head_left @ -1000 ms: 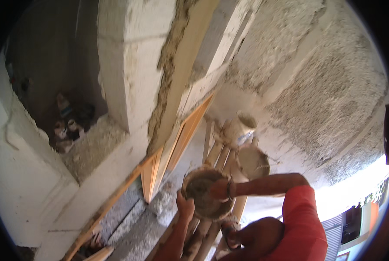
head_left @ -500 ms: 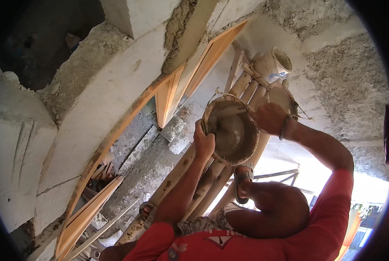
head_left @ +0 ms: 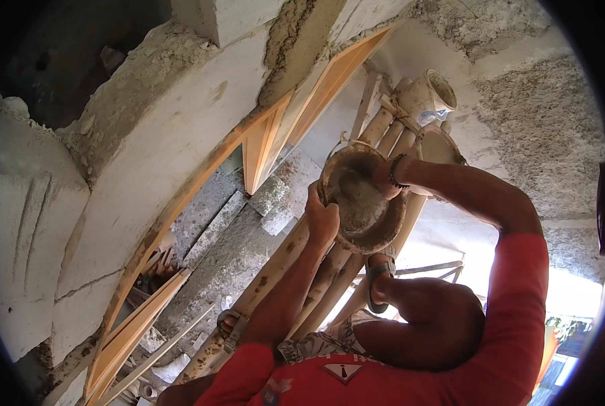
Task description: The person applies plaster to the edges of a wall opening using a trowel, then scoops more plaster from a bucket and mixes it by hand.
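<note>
Higher than a second ago, the pan (head_left: 360, 203) of wet mortar sits mid-frame over the ladder (head_left: 275, 284). A co-worker in red grips it, near hand (head_left: 322, 220) left of the rim, far hand (head_left: 383, 179) right. The wearer's own hands don't show.

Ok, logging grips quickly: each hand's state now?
Left hand: not in view.
Right hand: not in view.
Co-worker's hands: both holding the mortar pan.

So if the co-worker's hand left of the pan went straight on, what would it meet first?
The mortar pan, whose rim that hand already grips; beyond it, probably the bamboo poles, though depth is unclear.
</note>
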Motion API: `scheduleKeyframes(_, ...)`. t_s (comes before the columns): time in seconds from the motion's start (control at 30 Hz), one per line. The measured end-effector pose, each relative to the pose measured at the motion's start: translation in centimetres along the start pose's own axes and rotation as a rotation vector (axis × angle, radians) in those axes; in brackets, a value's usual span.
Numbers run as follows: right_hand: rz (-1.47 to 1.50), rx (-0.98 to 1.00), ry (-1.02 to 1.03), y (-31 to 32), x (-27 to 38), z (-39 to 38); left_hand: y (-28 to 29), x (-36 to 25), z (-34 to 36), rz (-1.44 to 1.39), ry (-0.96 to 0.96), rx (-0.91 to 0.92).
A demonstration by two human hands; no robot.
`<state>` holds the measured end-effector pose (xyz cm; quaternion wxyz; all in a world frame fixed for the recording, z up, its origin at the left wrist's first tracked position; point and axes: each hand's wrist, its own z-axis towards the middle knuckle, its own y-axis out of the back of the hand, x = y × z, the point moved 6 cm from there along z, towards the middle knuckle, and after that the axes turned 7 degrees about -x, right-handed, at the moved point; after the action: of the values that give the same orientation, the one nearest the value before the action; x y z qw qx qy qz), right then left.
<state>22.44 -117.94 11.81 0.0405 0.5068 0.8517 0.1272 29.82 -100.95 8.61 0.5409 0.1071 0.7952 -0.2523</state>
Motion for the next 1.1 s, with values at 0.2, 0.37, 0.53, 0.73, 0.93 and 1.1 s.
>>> scheduleKeyframes(0.2,1.359,0.109,-0.36,-4.2,1.8,-2.1,0.5,0.6,0.4,0.005,-0.006,-0.029)
scheduleKeyframes(0.37,1.857,-0.119,-0.279,-4.7,6.4,-2.9,0.7,0.2,0.2,0.011,0.024,-0.006)
scheduleKeyframes(0.53,2.355,-0.285,-0.256,-5.0,9.0,-0.4,0.4,0.4,0.6,-0.049,0.04,0.007)
scheduleKeyframes(0.73,2.462,-0.484,-0.352,-4.9,9.2,-2.4,0.6,0.5,0.7,-0.016,0.048,0.021)
scheduleKeyframes(0.93,1.055,-0.907,-0.627,-0.8,5.7,-11.9,1.3,0.3,0.9,0.002,-0.006,0.018)
scheduleKeyframes(1.1,0.499,-0.826,-0.816,1.0,6.3,-10.0,1.4,0.1,0.7,0.002,0.004,0.008)
